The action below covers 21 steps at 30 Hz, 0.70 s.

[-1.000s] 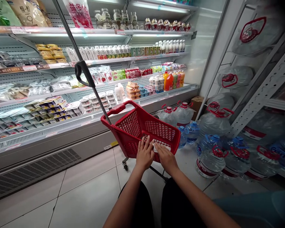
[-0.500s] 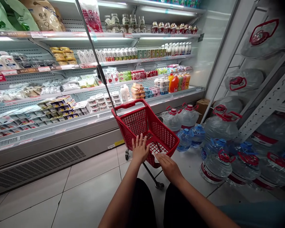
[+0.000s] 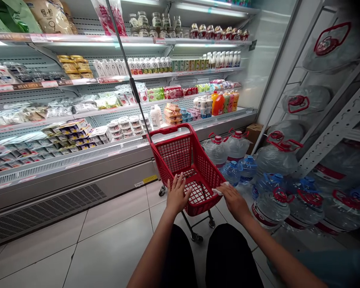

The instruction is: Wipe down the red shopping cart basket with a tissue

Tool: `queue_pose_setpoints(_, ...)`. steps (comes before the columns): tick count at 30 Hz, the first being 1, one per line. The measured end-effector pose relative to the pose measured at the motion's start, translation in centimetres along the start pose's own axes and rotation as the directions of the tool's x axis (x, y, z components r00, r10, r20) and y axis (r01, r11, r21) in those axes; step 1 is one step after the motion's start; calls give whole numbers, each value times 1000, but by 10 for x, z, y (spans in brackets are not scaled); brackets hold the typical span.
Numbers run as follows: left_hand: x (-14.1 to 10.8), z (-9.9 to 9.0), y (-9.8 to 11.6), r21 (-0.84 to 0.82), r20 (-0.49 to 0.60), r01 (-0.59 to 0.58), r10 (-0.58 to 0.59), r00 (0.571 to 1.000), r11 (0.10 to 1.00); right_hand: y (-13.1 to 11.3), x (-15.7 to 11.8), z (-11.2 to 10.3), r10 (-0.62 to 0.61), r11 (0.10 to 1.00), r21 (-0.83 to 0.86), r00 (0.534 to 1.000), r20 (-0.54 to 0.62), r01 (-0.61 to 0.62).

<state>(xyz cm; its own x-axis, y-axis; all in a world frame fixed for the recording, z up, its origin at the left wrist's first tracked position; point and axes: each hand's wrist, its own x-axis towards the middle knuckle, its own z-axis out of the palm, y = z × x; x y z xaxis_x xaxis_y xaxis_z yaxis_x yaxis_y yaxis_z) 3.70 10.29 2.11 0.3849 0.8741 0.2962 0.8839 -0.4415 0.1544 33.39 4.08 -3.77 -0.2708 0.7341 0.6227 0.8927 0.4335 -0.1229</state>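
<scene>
In front of my knees stands a small red shopping cart (image 3: 177,157), its plastic basket showing no goods in it. My left hand (image 3: 177,196) rests at the near left side of the basket, fingers spread, with nothing in it. At the near right corner of the rim, my right hand (image 3: 234,202) presses a white wipe (image 3: 218,192) against the plastic. The wipe is mostly covered by the fingers; whether it is paper or cloth I cannot tell. A thin dark pole (image 3: 132,86) rises from the cart's far left corner.
Behind the cart runs an open refrigerated display case (image 3: 120,160) stocked with dairy and drinks. Large water bottles (image 3: 271,209) stand on the floor to the right, beside a white perforated rack post (image 3: 333,132). Pale tiles (image 3: 114,236) cover the floor.
My right hand has slid to the right along the rim with the wipe. The cart has turned slightly and sits a little further right in view. My left hand stays at the basket's near side.
</scene>
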Motion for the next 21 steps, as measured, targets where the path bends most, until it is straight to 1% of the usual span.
queue_pose_setpoints(2, 4, -1, 2, 1, 31, 44, -44, 999, 999, -29, 0, 6, -7, 1000, -3, 1000, -17, 7)
queue_pose_setpoints(6, 11, -2, 0, 24, 85, 113, -115, 990, 993, -101, 9, 22, -91, 995, 42, 996, -7, 91)
queue_pose_setpoints(8, 12, -3, -6, 40, 92, 122, -125, 988, 992, -121, 16, 25, -128, 989, 71, 992, 2, 127)
queue_pose_setpoints(9, 11, -4, -10, 49, 93, 124, -128, 987, 991, -123, 19, 25, -149, 985, 89, 989, 10, 148)
queue_pose_setpoints(11, 11, -7, -21, 63, 99, 115, -121, 988, 991, -113, 21, 20, -182, 976, 129, 983, 28, 177)
queue_pose_setpoints(15, 14, -14, -46, 74, 116, 47, -56, 992, 996, -65, 9, 1, -151, 975, 170, 987, 55, 140)
queue_pose_setpoints(17, 17, -14, -52, 100, 81, 39, -47, 996, 994, -53, 1, -5, -147, 978, 158, 988, 49, 138)
queue_pose_setpoints(19, 18, -8, -46, 127, 14, 53, -55, 998, 990, -58, -3, -4, -148, 979, 141, 989, 17, 144)
queue_pose_setpoints(21, 14, 4, -31, 126, -42, 48, -43, 998, 991, -76, -2, 4, -143, 980, 139, 989, -23, 145)
